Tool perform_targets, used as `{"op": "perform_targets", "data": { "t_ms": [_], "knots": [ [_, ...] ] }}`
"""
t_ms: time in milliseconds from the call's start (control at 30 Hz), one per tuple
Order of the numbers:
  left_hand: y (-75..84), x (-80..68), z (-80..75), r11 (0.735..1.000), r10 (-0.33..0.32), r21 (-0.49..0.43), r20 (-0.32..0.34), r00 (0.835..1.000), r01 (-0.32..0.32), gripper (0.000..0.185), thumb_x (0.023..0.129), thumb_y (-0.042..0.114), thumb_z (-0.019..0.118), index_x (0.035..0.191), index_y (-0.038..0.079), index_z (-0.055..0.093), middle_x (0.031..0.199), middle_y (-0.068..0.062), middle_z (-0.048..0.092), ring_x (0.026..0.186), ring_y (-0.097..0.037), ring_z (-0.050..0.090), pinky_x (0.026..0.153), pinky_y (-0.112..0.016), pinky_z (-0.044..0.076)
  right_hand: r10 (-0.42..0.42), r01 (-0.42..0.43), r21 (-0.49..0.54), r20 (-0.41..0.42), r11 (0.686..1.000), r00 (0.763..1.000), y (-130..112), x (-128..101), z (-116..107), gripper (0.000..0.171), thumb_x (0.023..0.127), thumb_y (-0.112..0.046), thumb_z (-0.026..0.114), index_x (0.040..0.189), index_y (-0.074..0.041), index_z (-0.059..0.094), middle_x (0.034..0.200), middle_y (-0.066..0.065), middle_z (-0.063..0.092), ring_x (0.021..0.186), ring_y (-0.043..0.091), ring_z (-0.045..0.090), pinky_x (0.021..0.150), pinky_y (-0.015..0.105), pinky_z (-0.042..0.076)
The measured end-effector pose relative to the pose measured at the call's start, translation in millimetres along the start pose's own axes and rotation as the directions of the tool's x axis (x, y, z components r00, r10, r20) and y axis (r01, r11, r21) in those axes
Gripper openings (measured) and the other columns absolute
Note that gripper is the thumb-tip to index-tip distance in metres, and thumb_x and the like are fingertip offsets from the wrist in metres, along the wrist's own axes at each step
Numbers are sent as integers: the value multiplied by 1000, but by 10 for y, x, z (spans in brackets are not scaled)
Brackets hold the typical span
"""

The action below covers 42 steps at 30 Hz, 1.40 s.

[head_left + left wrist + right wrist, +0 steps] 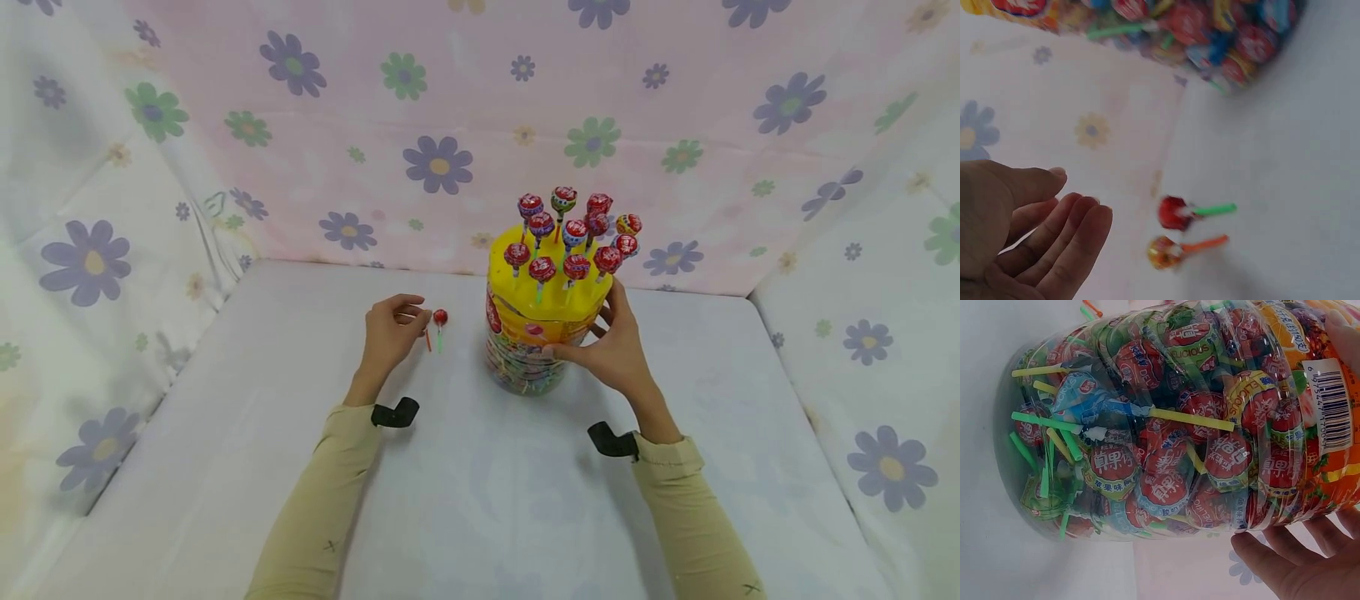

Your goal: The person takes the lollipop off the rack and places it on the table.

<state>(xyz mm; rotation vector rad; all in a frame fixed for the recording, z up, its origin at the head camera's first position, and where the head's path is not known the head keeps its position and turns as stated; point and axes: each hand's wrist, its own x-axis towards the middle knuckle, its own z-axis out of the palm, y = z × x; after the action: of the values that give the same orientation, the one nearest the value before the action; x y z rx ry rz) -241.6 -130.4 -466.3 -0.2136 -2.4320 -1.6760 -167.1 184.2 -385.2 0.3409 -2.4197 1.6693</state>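
A clear plastic jar [517, 362] full of wrapped lollipops stands upright on the table. Several lollipops [542, 268] stick up from its yellow lid [552, 305]. My right hand [617, 354] grips the jar's upper right side, thumb at the front and fingers round the side and back. Left of the jar lie two loose lollipops: a red one with a green stick [1174, 212], and a yellow one with an orange stick [1164, 252]. Beside them hovers my left hand [393, 335], fingers loosely bent and holding nothing; in the left wrist view a gap separates it from both lollipops.
A white-covered table [465, 500] lies under everything. Floral cloth [480, 92] hangs behind the jar, close to it, and more cloth walls stand left and right. Each wrist wears a black camera mount [395, 413].
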Motion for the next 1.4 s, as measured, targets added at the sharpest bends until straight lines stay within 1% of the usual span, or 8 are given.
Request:
{"op": "perform_targets", "data": {
  "t_ms": [167,333,500,667,867,1100,1233,1400],
  "knots": [
    [323,-22,34,991,113,-67,2,994,-113,26,94,6,72,117,-5,71,100,-26,73,86,-41,72,69,-12,55,1,-1,1,0,1000,1000,2,-2,-9,101,76,3,85,157,-5,25,150,21,42,137,40,46,111,62,42],
    [763,-94,89,963,188,-195,-19,982,-188,27,94,5,72,120,-4,69,103,-24,71,88,-36,71,73,-17,59,3,-3,-4,3,1000,1000,3,-10,-15,100,76,3,85,157,-4,25,150,22,42,137,41,46,111,63,42],
    [1153,-157,158,927,281,-245,-45,959,-284,29,94,1,70,122,-5,67,108,-22,71,93,-29,71,79,-20,60,12,-12,-13,6,1000,1000,-5,-10,-13,101,77,2,85,157,-5,25,151,22,41,137,43,46,111,62,43],
    [1397,-203,261,888,370,-272,-56,927,-371,31,93,-2,70,123,-9,64,116,-22,69,104,-30,69,88,-25,60,11,-11,-10,7,1000,1000,-18,-7,-19,100,77,2,85,157,-5,25,151,21,41,137,42,47,111,62,43],
    [1513,-242,391,849,429,-308,-73,900,-429,31,92,-5,69,122,-10,64,116,-23,69,105,-31,70,91,-29,60,9,-9,-12,9,1000,1000,46,5,-21,99,78,1,85,156,-4,24,151,22,41,136,44,47,110,63,43],
    [1531,-235,502,821,469,-315,-106,877,-477,32,91,-7,69,123,-11,63,116,-25,69,103,-33,70,89,-28,60,-5,5,-6,-7,1000,1000,354,58,-22,106,75,-4,89,158,-18,25,153,11,42,137,37,48,110,61,43],
    [1523,-221,544,809,487,-300,-140,862,-506,31,91,-8,69,121,-12,63,115,-26,69,101,-35,71,88,-29,61,-16,16,11,-9,1000,1000,392,62,-26,105,75,-7,90,158,-21,26,152,8,43,137,35,49,110,61,44],
    [1522,-212,581,797,496,-295,-181,849,-528,31,89,-9,71,119,-12,64,113,-26,69,98,-35,71,86,-30,61,-10,10,4,-7,1000,1000,370,59,-20,106,75,-5,89,158,-19,25,152,10,43,136,37,49,110,61,44]
  ]
}}
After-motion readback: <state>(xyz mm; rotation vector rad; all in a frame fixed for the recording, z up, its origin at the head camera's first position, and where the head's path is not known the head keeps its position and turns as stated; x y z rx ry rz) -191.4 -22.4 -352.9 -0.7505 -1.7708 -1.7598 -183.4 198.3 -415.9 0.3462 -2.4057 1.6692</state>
